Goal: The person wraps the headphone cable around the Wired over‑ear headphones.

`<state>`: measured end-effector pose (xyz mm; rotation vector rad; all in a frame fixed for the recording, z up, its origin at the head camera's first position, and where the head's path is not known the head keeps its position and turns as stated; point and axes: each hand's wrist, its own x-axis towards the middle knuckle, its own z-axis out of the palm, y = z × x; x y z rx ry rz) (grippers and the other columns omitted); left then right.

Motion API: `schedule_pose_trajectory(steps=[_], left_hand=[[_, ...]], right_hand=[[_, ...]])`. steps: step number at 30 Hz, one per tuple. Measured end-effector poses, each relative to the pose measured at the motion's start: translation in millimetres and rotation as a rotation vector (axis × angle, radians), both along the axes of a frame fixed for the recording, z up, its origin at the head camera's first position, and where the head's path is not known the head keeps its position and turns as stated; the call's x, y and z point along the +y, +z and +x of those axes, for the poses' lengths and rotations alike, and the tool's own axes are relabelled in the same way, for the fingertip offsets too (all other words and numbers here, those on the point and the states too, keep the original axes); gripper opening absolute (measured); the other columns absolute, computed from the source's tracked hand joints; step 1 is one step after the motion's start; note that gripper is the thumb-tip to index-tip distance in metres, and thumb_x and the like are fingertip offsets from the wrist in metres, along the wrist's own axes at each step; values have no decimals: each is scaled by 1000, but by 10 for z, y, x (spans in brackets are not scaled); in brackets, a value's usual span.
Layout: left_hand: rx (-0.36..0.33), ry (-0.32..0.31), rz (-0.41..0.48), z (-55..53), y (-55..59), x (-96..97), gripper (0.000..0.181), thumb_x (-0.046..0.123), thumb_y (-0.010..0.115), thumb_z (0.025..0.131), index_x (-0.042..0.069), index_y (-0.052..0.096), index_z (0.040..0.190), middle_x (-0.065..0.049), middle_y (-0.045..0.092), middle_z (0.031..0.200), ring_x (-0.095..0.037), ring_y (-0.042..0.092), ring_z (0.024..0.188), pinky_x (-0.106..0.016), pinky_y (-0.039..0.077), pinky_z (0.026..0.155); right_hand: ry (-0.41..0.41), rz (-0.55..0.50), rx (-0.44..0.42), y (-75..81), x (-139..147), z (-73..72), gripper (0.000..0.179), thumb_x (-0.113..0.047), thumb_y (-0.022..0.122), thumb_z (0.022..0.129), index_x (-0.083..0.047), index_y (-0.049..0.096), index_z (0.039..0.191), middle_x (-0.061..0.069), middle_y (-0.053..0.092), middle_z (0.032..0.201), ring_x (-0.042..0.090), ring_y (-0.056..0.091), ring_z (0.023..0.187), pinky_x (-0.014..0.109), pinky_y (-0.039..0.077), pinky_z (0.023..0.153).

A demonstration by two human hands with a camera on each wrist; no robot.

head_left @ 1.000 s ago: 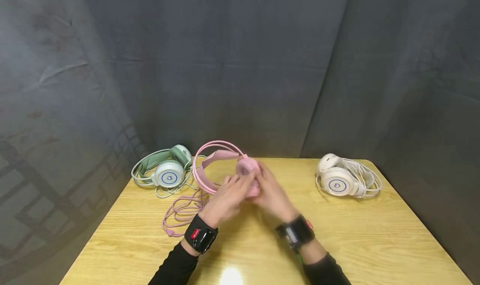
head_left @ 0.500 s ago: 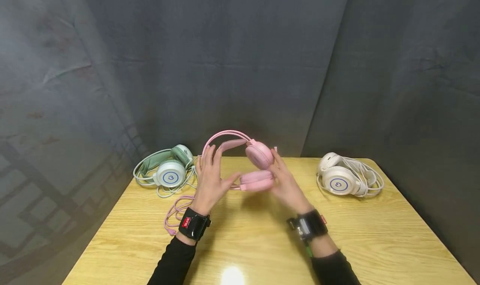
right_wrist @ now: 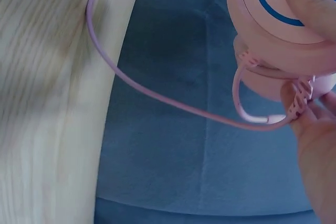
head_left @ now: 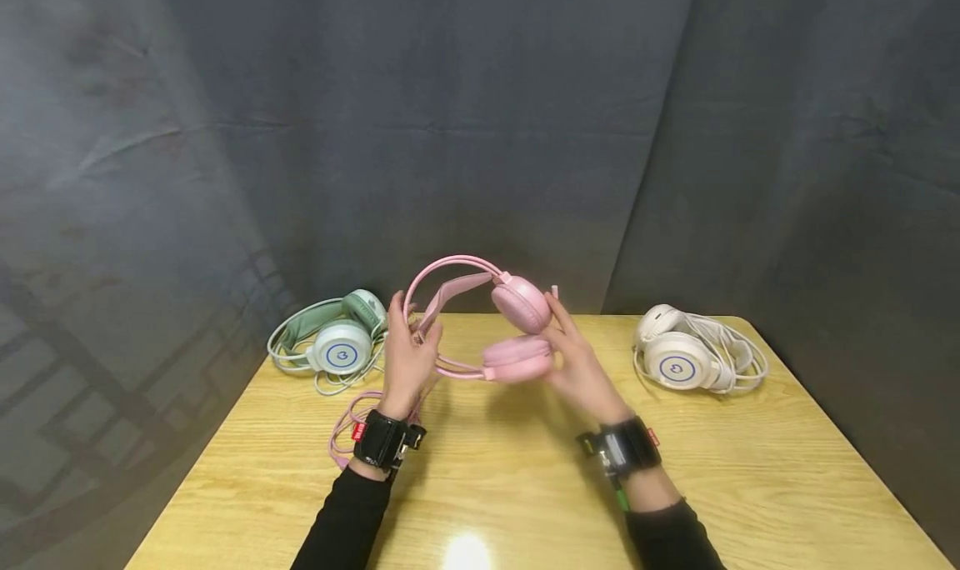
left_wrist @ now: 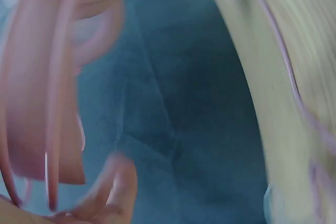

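A pair of pink headphones (head_left: 517,360) is held above the table, on its side, with the two ear cups to the right, one over the other. My left hand (head_left: 407,360) grips the curved headband at its left end. In the left wrist view, the thin band wires (left_wrist: 54,103) run down to my blurred fingers. My right hand (head_left: 588,378) holds the ear cups from the right. The right wrist view has the thumb on the outer face of one ear cup (right_wrist: 278,24), and the other fingers by the cable's end. A pink cable (right_wrist: 173,102) trails from there.
Green-and-white headphones (head_left: 341,349) lie at the table's back left. White headphones (head_left: 677,366) with a bundled cable lie at the back right. Part of the pink cable is coiled on the wooden table (head_left: 750,470) near my left wrist. Dark cloth (head_left: 480,137) hangs behind.
My hands have moved apart from their place together at the ear cups. The left has shifted left onto the headband. The headphones have risen and moved right, and the ear cups have come into view.
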<state>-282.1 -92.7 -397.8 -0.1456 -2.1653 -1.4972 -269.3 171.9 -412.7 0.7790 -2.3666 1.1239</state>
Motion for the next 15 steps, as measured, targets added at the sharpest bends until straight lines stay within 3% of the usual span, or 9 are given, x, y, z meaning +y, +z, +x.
schedule_pose_trajectory(steps=[2, 4, 7, 9, 13, 15], left_hand=[[-125, -116, 186, -8, 26, -23, 68, 14, 64, 92, 7, 27, 149, -23, 63, 120, -24, 70, 92, -31, 56, 73], [-216, -223, 358, -21, 49, -39, 55, 11, 62, 92, 5, 36, 140, -19, 68, 98, -20, 70, 71, -27, 55, 62], [-316, -353, 598, -25, 63, -40, 29, 4, 57, 89, -1, 50, 117, -7, 63, 74, -13, 62, 57, -24, 52, 56], [-388, -416, 753, -15, 61, -29, 22, 1, 54, 87, -3, 55, 108, 1, 52, 65, -10, 51, 52, -22, 48, 53], [-528, -522, 939, 0, 26, 9, 19, 0, 48, 87, -2, 56, 104, 6, 39, 60, -7, 37, 50, -20, 41, 52], [-556, -559, 969, 24, 12, 65, 13, -1, 45, 87, 2, 54, 96, 6, 37, 60, -7, 34, 49, -20, 38, 52]], right_hand=[[6, -7, -12, -4, 21, -5, 46, 7, 80, 69, -10, 67, 110, 4, 12, 165, 39, 18, 149, 61, 31, 111], [12, -10, -29, -14, 44, -14, 43, 5, 80, 71, -13, 67, 108, 1, 12, 165, 37, 18, 149, 62, 29, 112], [11, 4, -56, -41, 77, -36, 43, 0, 79, 75, -17, 67, 112, -4, 11, 165, 31, 17, 151, 59, 28, 113], [14, 13, -74, -66, 96, -51, 45, -2, 79, 77, -17, 66, 117, -2, 11, 165, 31, 18, 151, 58, 28, 114], [10, 29, -130, -95, 151, -64, 52, -2, 78, 78, -16, 63, 126, -1, 11, 165, 32, 20, 149, 57, 28, 115], [0, 44, -162, -94, 185, -62, 59, -1, 77, 78, -18, 59, 132, -2, 11, 165, 33, 22, 149, 58, 30, 113]])
